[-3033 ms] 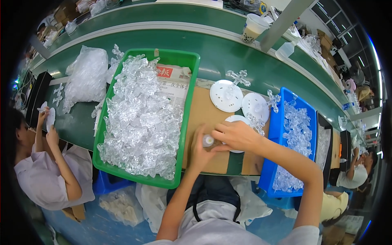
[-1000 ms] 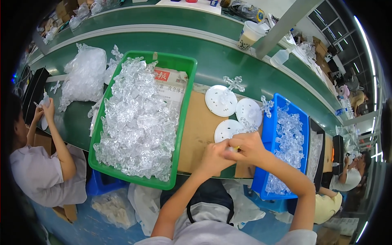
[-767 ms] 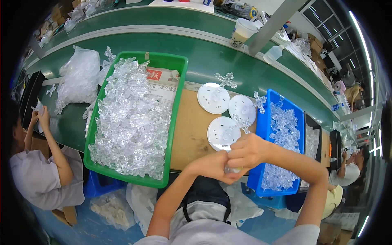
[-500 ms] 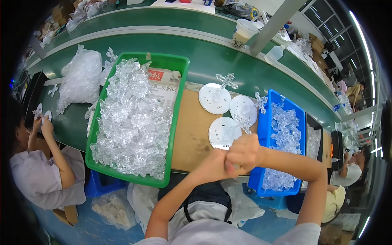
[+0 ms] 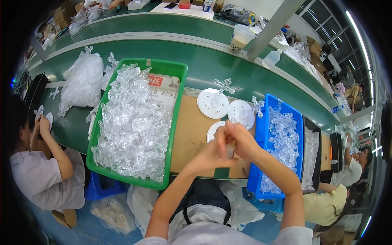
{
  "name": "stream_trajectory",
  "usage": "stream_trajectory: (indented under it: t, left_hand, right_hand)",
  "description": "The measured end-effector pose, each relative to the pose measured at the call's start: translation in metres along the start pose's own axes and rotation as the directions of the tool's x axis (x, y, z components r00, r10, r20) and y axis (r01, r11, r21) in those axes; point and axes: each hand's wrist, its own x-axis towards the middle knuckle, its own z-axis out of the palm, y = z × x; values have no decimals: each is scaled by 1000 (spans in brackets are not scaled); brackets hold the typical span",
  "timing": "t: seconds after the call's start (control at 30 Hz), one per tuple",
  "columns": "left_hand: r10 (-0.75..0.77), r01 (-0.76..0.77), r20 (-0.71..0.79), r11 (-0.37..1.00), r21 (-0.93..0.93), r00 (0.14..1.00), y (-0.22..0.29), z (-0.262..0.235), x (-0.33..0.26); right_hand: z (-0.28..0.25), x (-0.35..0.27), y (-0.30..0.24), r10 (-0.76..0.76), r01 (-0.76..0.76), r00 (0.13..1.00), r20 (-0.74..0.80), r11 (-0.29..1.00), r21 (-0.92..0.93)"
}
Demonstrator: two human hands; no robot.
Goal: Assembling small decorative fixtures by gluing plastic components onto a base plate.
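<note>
A long green conveyor bench (image 5: 212, 67) curves across a busy workshop, with a brown cardboard sheet (image 5: 192, 134) laid on it under the work. Over that sheet the left hand (image 5: 212, 152) and the right hand (image 5: 240, 139) press together, fingers closed round a small clear plastic piece (image 5: 230, 150) pinched between them; its shape is mostly hidden. Just beyond the grip lie three white round discs (image 5: 212, 104), two bearing clear spiky crystal ornaments. Left of the grip sits one green tray (image 5: 179, 77) heaped with glittering clear plastic parts; right of it, touching the right forearm, one blue bin (image 5: 261, 134) holds more. Farther off stand a lidded drink cup (image 5: 240, 38) and a crumpled clear bag (image 5: 83, 79). Another person (image 5: 41, 171) works at the far left.
</note>
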Motion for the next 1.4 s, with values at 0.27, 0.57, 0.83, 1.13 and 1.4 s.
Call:
stream_trajectory:
  t: [0.27,0.57,0.83,1.13,1.4]
  left_hand:
    - [-129,132,96,991,-34,987,17,-12,3]
    - [-35,101,-324,977,187,945,11,17,-1]
    - [-111,109,92,994,34,989,20,-13,-5]
    - [-34,-49,364,975,215,931,-4,-19,6]
    - [150,-72,-263,956,283,953,-28,1,3]
  right_hand:
    - [14,2,-11,-122,110,987,-106,988,-113]
    - [28,-2,3,-287,238,893,-348,955,-176]
    - [-21,-17,-14,-455,480,802,387,105,-871]
    - [-20,3,-5,-418,743,566,711,-116,-659]
    - [-35,16,29,-603,526,657,452,-64,-848]
